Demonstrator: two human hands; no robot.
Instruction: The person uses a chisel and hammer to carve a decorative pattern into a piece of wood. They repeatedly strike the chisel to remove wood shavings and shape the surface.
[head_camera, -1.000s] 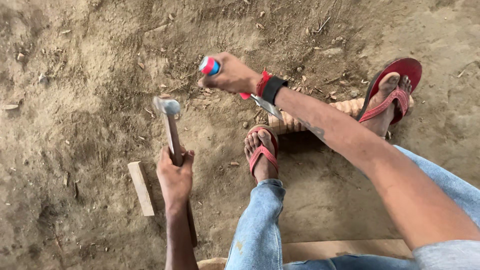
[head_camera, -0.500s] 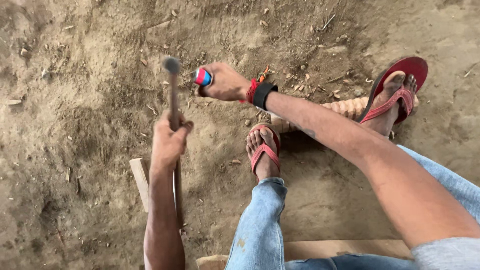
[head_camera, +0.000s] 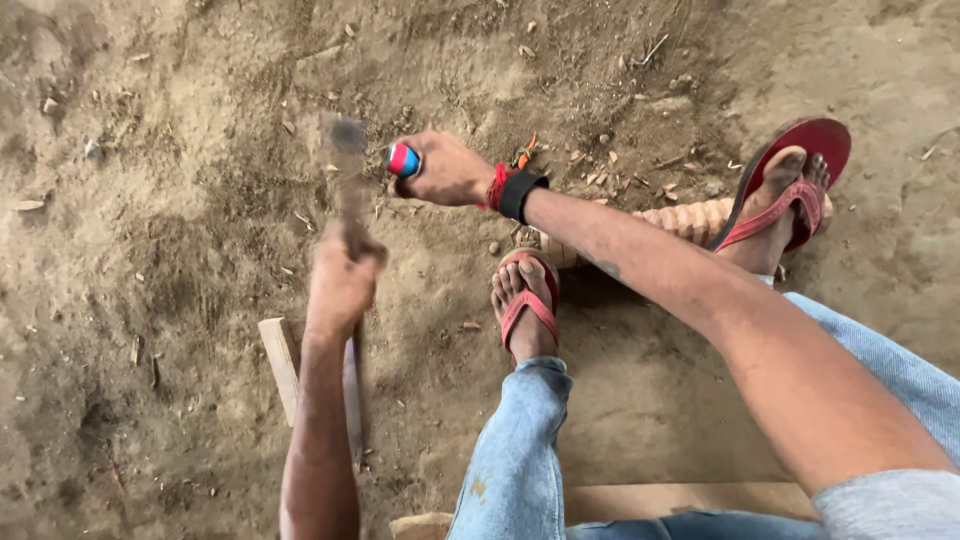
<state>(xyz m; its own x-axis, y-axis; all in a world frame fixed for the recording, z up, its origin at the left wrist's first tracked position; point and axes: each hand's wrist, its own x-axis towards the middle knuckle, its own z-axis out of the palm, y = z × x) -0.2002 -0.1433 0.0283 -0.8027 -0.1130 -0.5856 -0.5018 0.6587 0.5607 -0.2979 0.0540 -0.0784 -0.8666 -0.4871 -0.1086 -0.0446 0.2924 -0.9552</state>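
Note:
My left hand (head_camera: 340, 275) grips the wooden handle of a hammer (head_camera: 347, 150), whose metal head is raised and motion-blurred just left of my right hand. My right hand (head_camera: 450, 170) is closed around a tool with a red and blue handle end (head_camera: 403, 160); its tip is hidden by the hand. The right wrist wears a black band and a red thread. A ribbed, carved wooden piece (head_camera: 690, 220) lies on the dirt under my forearm, between my two feet in red sandals (head_camera: 525, 300).
The ground is loose brown dirt (head_camera: 150, 200) scattered with wood chips. A small pale wooden block (head_camera: 280, 360) lies beside my left forearm. A flat wooden plank (head_camera: 680, 500) runs along the bottom edge, under my jeans-clad legs.
The hammer has swung from low near the ground to up beside the tool's handle and is now blurred. My right hand has stayed in about the same place.

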